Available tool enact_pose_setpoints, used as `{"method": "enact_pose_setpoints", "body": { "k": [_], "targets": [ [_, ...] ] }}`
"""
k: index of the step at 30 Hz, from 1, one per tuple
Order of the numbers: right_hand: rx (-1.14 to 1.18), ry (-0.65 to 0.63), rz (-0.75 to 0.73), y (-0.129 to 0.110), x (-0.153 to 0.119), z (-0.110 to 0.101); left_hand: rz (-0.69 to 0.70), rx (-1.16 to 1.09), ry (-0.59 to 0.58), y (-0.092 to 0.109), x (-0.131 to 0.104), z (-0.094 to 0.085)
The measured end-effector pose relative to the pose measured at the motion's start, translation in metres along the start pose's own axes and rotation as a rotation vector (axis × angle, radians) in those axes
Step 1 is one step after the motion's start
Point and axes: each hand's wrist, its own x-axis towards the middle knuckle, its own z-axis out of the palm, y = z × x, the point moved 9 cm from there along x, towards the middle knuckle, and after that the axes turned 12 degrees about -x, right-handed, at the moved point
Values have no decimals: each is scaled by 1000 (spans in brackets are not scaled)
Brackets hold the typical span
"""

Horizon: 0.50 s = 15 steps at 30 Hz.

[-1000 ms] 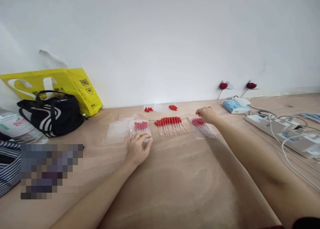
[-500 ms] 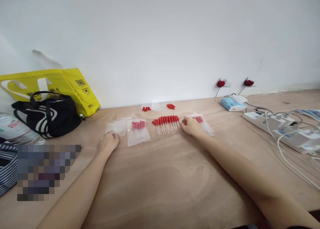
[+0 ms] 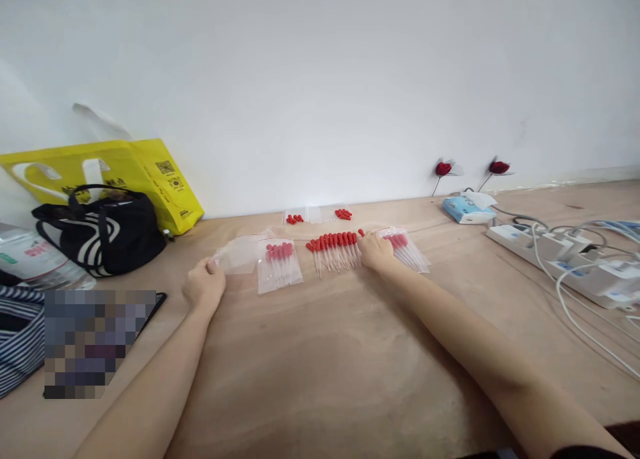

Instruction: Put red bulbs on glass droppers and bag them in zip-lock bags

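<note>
In the middle of the table lies a row of several red-topped droppers with clear stems. My right hand is closed at the row's right end, on a dropper whose red top shows beside the fingertips. Just right of it is a clear bag with red-topped droppers inside. My left hand is closed, its thumb and finger pinching the left edge of some flat clear bags. Another clear bag of red-topped droppers lies between those bags and the row.
Small red pieces lie on clear bags by the wall. At left stand a yellow bag, a black bag and a bottle. A tissue pack, white power strip and cables are at right.
My left hand has moved left to the edge of the flat bags. A red top now shows at my right fingertips, slightly apart from the row. The view has shifted slightly.
</note>
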Motion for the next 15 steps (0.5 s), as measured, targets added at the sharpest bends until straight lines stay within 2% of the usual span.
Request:
{"method": "enact_pose_setpoints", "body": {
  "k": [3, 4, 6, 8, 10, 11, 13, 15],
  "targets": [
    [-12, 67, -3, 12, -14, -9, -32, -4, 134, 10, -7, -21],
    [11, 104, -6, 17, -20, -12, 2, -23, 136, 18, -10, -22],
    [137, 191, -53, 25, -32, -16, 133, -91, 64, 38, -23, -15],
    [378, 235, -123, 31, -44, -16, 322, -173, -103, 64, -45, 5],
    [692, 218, -143, 38, -55, -9, 758, -323, -449, 109, -93, 32],
    [846, 193, -129, 42, -59, -4, 906, -359, -601, 122, -119, 41],
    [1097, 135, -93, 44, -67, 5, 1059, -398, -795, 136, -156, 49],
    [1252, 80, -80, 39, -74, 11, 1072, -407, -854, 143, -171, 49]
  ]
}}
